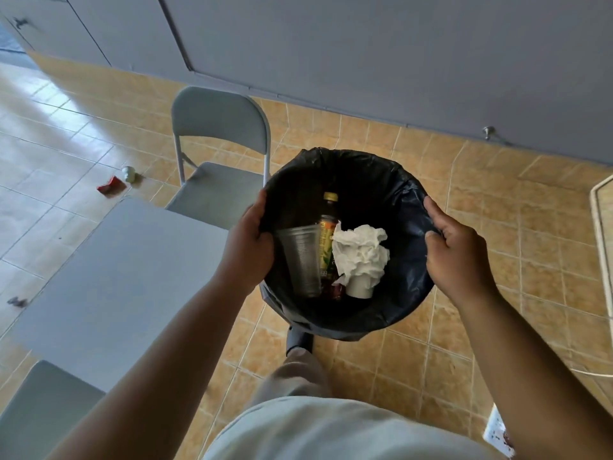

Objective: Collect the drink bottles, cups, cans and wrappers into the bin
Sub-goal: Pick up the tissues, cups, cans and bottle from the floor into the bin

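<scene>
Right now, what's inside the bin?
Inside the bin: a clear plastic cup, a drink bottle with a yellow cap, crumpled white tissue over a white paper cup, and a reddish wrapper. Anything beneath them is hidden.

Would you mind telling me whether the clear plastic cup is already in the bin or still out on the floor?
In. The clear plastic cup lies inside the bin, beside a bottle.
</scene>
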